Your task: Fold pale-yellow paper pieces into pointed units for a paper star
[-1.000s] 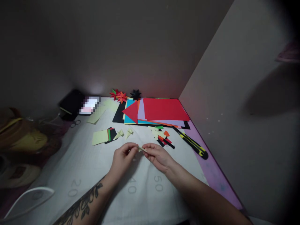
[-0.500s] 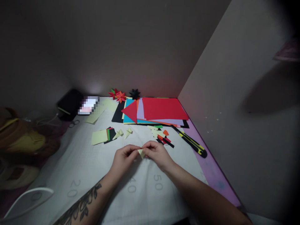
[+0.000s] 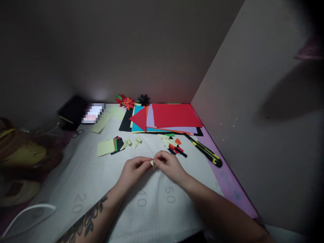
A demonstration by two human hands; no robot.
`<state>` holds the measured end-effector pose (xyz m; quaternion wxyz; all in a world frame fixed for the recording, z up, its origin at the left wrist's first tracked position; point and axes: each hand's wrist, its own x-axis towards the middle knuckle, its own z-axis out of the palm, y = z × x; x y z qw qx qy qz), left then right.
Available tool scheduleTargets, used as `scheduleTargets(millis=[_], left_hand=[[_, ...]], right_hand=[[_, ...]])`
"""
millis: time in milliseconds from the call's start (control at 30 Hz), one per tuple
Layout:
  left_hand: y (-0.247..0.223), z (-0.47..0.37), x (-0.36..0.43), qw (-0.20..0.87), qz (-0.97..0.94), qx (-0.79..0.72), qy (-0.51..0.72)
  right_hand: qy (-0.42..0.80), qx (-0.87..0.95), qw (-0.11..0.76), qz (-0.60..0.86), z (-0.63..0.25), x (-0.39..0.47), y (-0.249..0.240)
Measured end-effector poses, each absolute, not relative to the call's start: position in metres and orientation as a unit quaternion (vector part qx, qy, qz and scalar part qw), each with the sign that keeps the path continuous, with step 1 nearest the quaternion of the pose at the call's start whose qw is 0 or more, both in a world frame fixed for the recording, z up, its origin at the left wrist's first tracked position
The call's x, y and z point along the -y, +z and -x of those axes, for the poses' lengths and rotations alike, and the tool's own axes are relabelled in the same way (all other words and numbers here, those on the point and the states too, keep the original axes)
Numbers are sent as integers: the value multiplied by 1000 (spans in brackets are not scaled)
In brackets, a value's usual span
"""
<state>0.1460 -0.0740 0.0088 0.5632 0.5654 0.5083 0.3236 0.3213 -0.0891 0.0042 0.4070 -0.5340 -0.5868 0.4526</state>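
Between my two hands is a small pale yellow folded paper piece (image 3: 152, 163), mostly covered by fingers. My left hand (image 3: 135, 169) pinches its left side with thumb and forefinger. On its right side my right hand (image 3: 169, 164) grips it the same way, and the fingertips of both hands nearly meet. Beyond my left hand lie two folded yellow paper units (image 3: 126, 144). Left of them is a stack of small pale yellow paper squares (image 3: 106, 147), with green, red and black ones beneath. Paper scraps (image 3: 177, 146) in several colours lie beyond my right hand.
A yellow and black utility knife (image 3: 206, 151) lies at the right. Coloured sheets (image 3: 177, 115) are stacked against the back wall, beside folded paper stars (image 3: 128, 103). Back left are a lit phone (image 3: 93, 113), scissors (image 3: 78, 133) and a black case (image 3: 72, 111).
Less of the folded yellow paper shows between my fingers, and its visible part looks narrower. Both hands keep their pinch in nearly the same place. The view has shifted slightly.
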Motion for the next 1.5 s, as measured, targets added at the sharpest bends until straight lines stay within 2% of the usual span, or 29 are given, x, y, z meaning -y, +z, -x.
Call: scheduleTargets(millis=[300,633,867,1067,1300,1500], left_hand=[[7,-147,75,622,-523,-484,324],[5,-147,75,717,-424,-446,326],[3,-146,74,696,-456,-448,327],[12,-147,74,631,-514,-484,321],[16,-150,76,585,-500,-522,368],[16,-152,80,557,-475,-553,398]], right_hand=[[360,669,399,513,-322,91,5],[432,655,388,484,-325,89,9],[410,657,393,496,-323,88,3],[405,648,403,504,-320,90,-2],[258,701,488,452,-320,96,1],[97,748,470,458,-315,99,1]])
